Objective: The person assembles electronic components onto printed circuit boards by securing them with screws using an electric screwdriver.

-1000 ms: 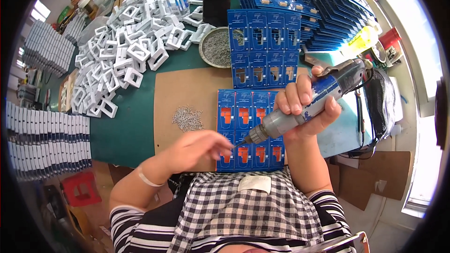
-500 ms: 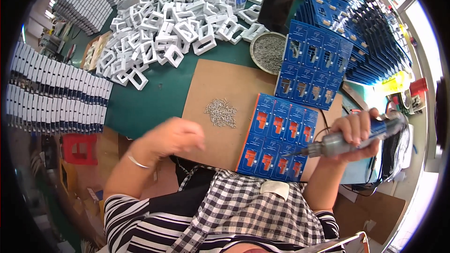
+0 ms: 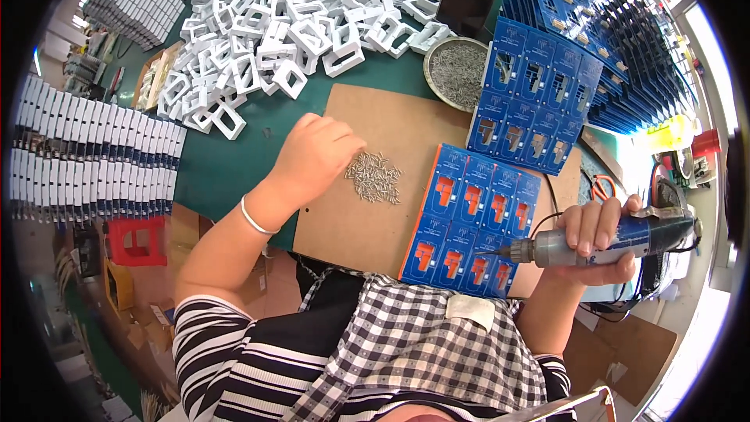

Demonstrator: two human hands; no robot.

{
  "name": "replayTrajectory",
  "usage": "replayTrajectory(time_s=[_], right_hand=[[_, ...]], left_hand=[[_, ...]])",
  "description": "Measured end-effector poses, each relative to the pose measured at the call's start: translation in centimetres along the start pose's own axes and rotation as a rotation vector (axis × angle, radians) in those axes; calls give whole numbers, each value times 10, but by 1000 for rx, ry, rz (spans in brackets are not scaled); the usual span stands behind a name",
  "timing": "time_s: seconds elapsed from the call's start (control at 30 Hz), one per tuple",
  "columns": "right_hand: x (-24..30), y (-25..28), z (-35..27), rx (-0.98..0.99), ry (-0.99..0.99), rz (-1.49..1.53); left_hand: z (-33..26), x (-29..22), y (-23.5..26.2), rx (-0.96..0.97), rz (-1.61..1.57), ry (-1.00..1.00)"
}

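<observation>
Blue circuit-board panel (image 3: 466,219) lies on the brown sheet (image 3: 344,227) in front of the person, orange showing through its cutouts, just right of a loose pile of small metal screws (image 3: 378,180). At that pile's upper-left edge the left hand (image 3: 314,156) has its fingers bunched together; whether this grip has a screw in it cannot be told from this angle. On the other side, the right hand (image 3: 598,233) has its grip clamped round an electric screwdriver (image 3: 558,248), the bit (image 3: 491,252) reaching over the panel's lower row. For a clean pick, pinch one screw alone by its head, shank pointing down. Meanwhile, the driver is best held steady, its bit clear of the bare board, since a slip would probably scratch it.
</observation>
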State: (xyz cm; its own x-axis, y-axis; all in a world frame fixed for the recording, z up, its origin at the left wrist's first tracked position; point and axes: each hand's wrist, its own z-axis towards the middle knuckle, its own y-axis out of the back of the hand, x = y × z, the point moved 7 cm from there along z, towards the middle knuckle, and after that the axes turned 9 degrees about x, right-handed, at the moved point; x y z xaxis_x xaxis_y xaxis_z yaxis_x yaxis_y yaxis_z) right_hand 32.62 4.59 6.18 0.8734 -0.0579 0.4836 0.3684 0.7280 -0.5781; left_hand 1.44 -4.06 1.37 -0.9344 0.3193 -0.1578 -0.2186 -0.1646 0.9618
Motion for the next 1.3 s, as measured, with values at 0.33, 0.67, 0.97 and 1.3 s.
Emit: replayTrajectory(time_s=[0.33, 0.67, 0.97, 1.3], right_hand=[[11, 9, -13, -50, -2, -70], [14, 4, -7, -28, 9, -143], [13, 12, -5, -154, 46, -144], [3, 1, -9, -186, -34, -279]], left_hand=[[21, -14, -17, 149, 232, -169], [28, -12, -9, 114, 103, -24], [36, -86, -40, 143, -792, 108], [48, -103, -41, 139, -539, -98]])
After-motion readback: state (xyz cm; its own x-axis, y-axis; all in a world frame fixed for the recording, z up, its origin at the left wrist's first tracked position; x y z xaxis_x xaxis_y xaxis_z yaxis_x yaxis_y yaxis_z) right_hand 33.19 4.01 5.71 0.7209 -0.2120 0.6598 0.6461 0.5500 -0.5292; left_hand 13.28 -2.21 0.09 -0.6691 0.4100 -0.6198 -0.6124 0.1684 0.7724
